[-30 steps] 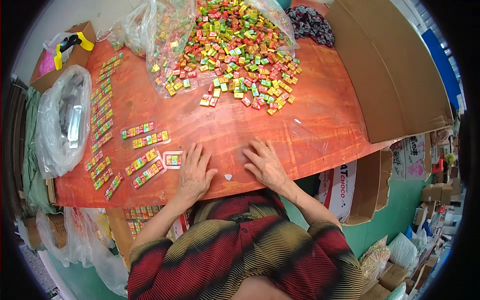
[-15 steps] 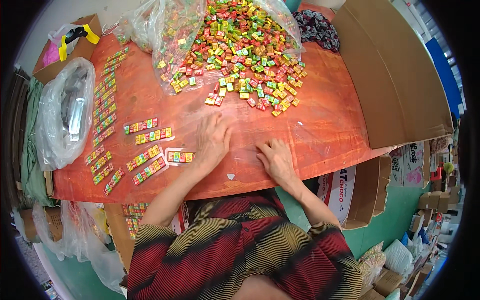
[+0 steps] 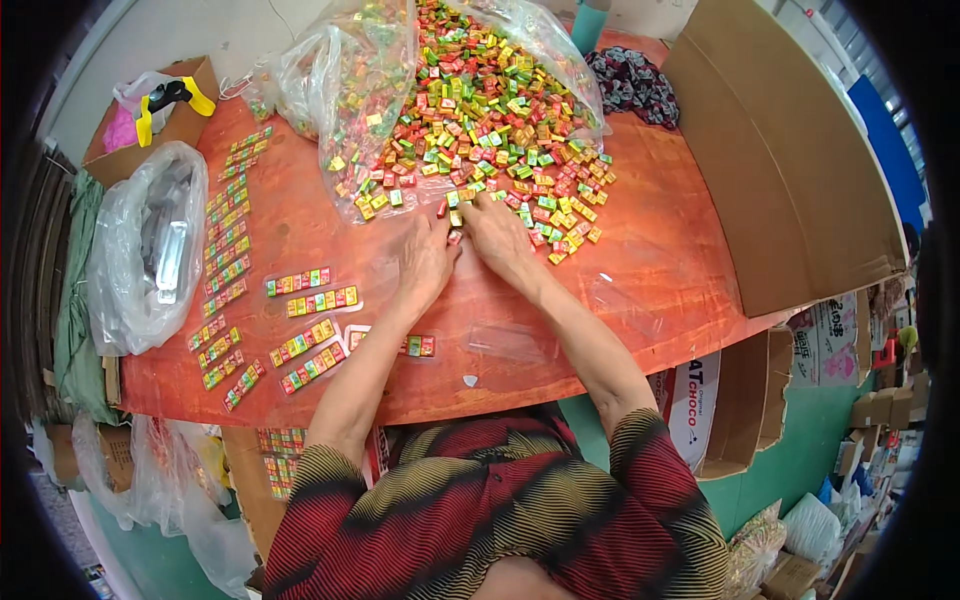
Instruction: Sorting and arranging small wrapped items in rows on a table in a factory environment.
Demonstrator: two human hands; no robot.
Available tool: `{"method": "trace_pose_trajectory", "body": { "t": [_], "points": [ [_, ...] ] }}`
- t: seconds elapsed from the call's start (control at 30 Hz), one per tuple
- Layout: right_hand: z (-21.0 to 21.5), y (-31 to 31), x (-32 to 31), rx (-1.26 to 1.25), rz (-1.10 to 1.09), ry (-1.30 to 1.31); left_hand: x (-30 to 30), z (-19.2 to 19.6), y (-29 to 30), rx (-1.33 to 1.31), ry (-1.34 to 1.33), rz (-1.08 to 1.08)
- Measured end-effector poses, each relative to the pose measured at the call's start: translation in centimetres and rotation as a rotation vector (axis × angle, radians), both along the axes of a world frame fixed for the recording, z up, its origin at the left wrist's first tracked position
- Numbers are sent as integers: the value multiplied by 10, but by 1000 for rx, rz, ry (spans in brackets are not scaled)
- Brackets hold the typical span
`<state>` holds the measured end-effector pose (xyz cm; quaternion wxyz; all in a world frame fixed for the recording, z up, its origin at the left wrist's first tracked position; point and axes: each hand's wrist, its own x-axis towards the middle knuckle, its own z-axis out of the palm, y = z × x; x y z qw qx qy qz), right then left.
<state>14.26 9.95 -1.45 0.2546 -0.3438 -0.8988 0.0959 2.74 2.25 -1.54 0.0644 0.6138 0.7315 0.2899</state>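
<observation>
A large heap of tiny red, green and yellow boxes spreads over the far middle of the table. At its near edge my left hand has its fingers curled in against a few of the little boxes. Beside it on the right, my right hand reaches into the front of the heap, with its fingertips bent down on boxes and partly hidden. Below the hands lies a clear plastic tray. Left of it, a filled tray holding a row of boxes is partly covered by my left forearm.
Several rows of boxes in clear trays lie at the left. A plastic bag of trays and a carton stand at the left edge. A tall cardboard panel borders the right side. A dark patterned cloth lies at the back.
Both hands have moved forward from the near part of the table to the front of the heap and drawn closer together. The clear tray between them has come into plainer sight.
</observation>
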Motion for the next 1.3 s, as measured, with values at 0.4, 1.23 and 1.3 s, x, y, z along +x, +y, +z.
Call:
{"method": "trace_pose_trajectory", "body": {
  "t": [0.4, 1.23, 1.3],
  "points": [
    [5, -21, 31, -16, 54, -143, -19, 3, -16, -24, -37, -6],
    [5, -33, 22, -39, 17, -57, -3, 9, -42, 50, -111, -20],
    [2, -43, 12, -12, 132, 41, -13, 6, -40, 56, -55, 3]
  ]
}}
